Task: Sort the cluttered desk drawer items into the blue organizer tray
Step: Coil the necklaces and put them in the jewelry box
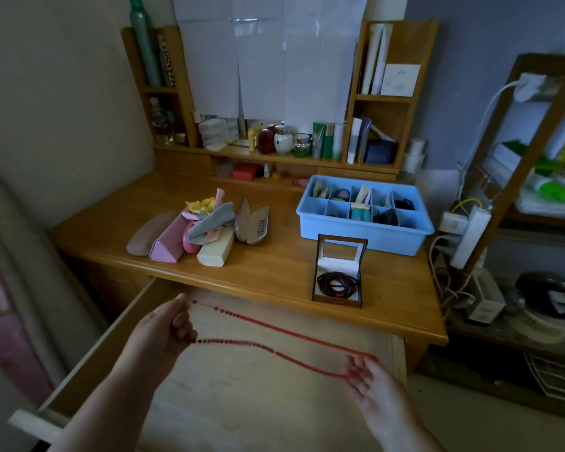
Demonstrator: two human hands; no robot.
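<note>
Stretching a red bead necklace [268, 345] over the open drawer [118, 334], left hand [168, 331] and right hand [371, 384] each pinch an end.

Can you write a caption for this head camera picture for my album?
Two hands, left hand and right hand, stretch a red bead string over the open drawer, near the blue organizer tray.

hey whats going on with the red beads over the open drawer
A person is stretching a red bead string between both hands above the open drawer. The left hand grips one end and the right hand's fingers hook the other. On the desk wait the blue organizer tray, partly filled, and an open box holding dark beads.
</note>
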